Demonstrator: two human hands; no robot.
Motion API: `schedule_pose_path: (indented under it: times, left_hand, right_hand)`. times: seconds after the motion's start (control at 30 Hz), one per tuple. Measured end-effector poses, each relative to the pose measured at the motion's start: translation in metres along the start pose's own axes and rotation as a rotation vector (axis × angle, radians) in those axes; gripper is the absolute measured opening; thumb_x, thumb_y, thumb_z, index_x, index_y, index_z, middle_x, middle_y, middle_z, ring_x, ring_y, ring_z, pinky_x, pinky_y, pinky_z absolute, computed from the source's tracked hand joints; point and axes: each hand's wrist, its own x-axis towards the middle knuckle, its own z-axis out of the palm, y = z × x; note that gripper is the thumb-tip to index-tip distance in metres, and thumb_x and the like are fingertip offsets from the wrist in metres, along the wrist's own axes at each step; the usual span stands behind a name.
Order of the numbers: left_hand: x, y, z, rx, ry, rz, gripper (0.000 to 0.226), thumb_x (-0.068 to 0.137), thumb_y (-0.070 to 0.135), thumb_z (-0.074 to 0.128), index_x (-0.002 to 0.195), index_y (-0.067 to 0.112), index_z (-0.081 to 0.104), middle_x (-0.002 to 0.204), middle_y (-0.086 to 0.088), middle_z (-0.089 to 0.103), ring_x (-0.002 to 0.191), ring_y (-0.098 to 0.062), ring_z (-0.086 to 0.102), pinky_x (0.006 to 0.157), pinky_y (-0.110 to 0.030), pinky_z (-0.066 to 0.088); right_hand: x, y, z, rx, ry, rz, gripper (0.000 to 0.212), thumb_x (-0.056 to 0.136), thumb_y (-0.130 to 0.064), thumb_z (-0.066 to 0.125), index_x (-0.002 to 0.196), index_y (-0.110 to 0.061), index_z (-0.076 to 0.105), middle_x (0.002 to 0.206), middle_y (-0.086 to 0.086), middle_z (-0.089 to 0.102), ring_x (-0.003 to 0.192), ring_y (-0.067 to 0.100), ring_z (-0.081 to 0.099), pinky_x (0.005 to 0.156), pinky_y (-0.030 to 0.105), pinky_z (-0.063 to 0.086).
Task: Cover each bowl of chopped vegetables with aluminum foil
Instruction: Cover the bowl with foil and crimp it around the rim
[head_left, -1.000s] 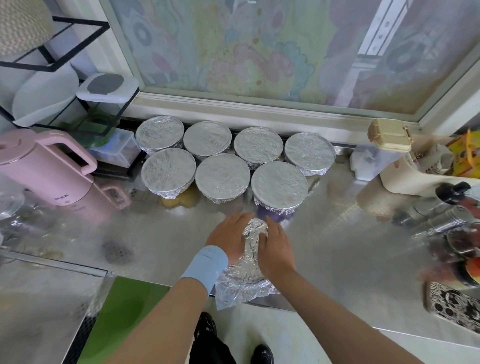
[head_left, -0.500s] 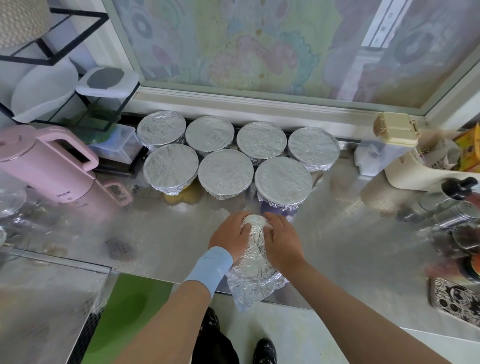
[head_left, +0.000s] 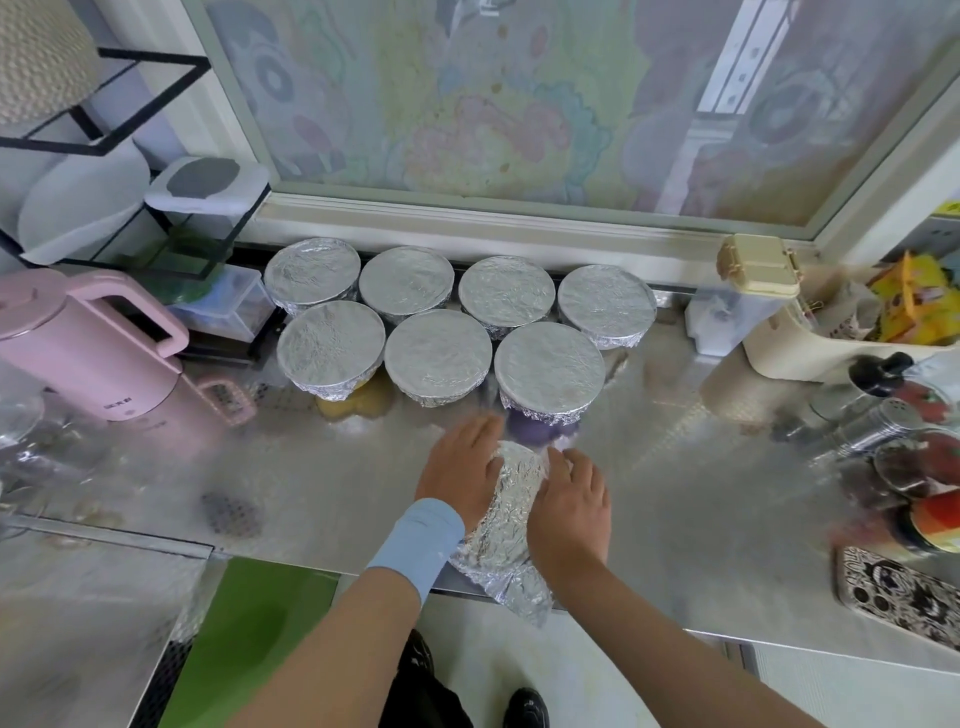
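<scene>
Foil (head_left: 511, 499), bunched a second ago, now lies smoother as left hand (head_left: 460, 475) and right hand (head_left: 569, 506) press it flat-fingered over seemingly the last bowl; seven covered bowls (head_left: 439, 353) stand behind.

A pink kettle (head_left: 88, 343) stands at the left edge of the steel counter (head_left: 311, 467), with a black wire rack (head_left: 130, 78) above it in the upper left. A patterned window (head_left: 493, 104) fills the top. At the right sit a cream lidded box (head_left: 758, 265), yellow packets (head_left: 919, 306) and a metal shaker (head_left: 878, 428). A phone in a patterned case (head_left: 898, 597) lies at the lower right.
</scene>
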Motion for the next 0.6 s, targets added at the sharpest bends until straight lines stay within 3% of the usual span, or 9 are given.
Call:
schedule_pose_path:
  times: [0.07, 0.17, 0.27, 0.4, 0.53, 0.6]
  left_hand:
    - [0.007, -0.003, 0.006, 0.039, -0.088, 0.099, 0.047, 0.101, 0.03, 0.042, 0.147, 0.027, 0.034, 0.149, 0.004, 0.039, 0.137, -0.02, 0.035, 0.109, -0.034, 0.03]
    - [0.002, -0.007, 0.013, 0.059, -0.092, 0.053, 0.042, 0.1, 0.037, 0.043, 0.142, 0.033, 0.037, 0.139, 0.008, 0.045, 0.126, -0.019, 0.043, 0.097, -0.034, 0.038]
    - [-0.002, -0.006, 0.013, 0.024, -0.051, 0.01, 0.039, 0.101, 0.037, 0.041, 0.139, 0.036, 0.036, 0.137, 0.01, 0.044, 0.124, -0.017, 0.042, 0.092, -0.033, 0.042]
    - [-0.01, -0.003, 0.014, 0.013, -0.062, -0.113, 0.039, 0.102, 0.041, 0.037, 0.14, 0.033, 0.034, 0.137, 0.008, 0.042, 0.125, -0.018, 0.04, 0.089, -0.034, 0.044]
    - [-0.024, -0.002, 0.016, -0.041, -0.071, -0.24, 0.045, 0.102, 0.046, 0.033, 0.144, 0.031, 0.028, 0.142, 0.006, 0.038, 0.127, -0.019, 0.04, 0.091, -0.037, 0.045]
    - [-0.031, -0.002, 0.017, -0.042, -0.059, -0.281, 0.051, 0.102, 0.046, 0.034, 0.148, 0.027, 0.024, 0.147, 0.003, 0.034, 0.129, -0.02, 0.039, 0.097, -0.037, 0.043]
  right_hand:
    - [-0.007, -0.004, 0.003, 0.088, -0.082, 0.04, 0.047, 0.092, -0.006, 0.051, 0.139, -0.012, 0.048, 0.136, 0.007, 0.051, 0.119, 0.03, 0.05, 0.099, 0.041, 0.041]
    - [-0.005, -0.005, 0.005, 0.3, -0.179, 0.163, 0.046, 0.102, -0.017, 0.038, 0.147, -0.02, 0.036, 0.147, -0.001, 0.042, 0.127, 0.025, 0.046, 0.103, 0.037, 0.038]
    - [0.003, -0.001, 0.004, 0.411, -0.218, 0.19, 0.041, 0.103, -0.025, 0.036, 0.144, -0.025, 0.04, 0.142, -0.003, 0.049, 0.124, 0.022, 0.05, 0.098, 0.034, 0.04]
    - [0.011, 0.003, 0.002, 0.425, -0.246, 0.105, 0.035, 0.103, -0.027, 0.036, 0.136, -0.031, 0.048, 0.127, -0.006, 0.06, 0.113, 0.018, 0.057, 0.088, 0.027, 0.04]
    - [0.023, 0.007, -0.001, 0.4, -0.334, -0.028, 0.038, 0.104, -0.027, 0.039, 0.14, -0.023, 0.047, 0.137, -0.003, 0.054, 0.125, 0.018, 0.049, 0.1, 0.024, 0.034]
    - [0.023, 0.009, -0.002, 0.262, -0.206, -0.087, 0.037, 0.1, -0.023, 0.046, 0.137, -0.017, 0.05, 0.137, 0.003, 0.053, 0.125, 0.025, 0.048, 0.104, 0.032, 0.035]
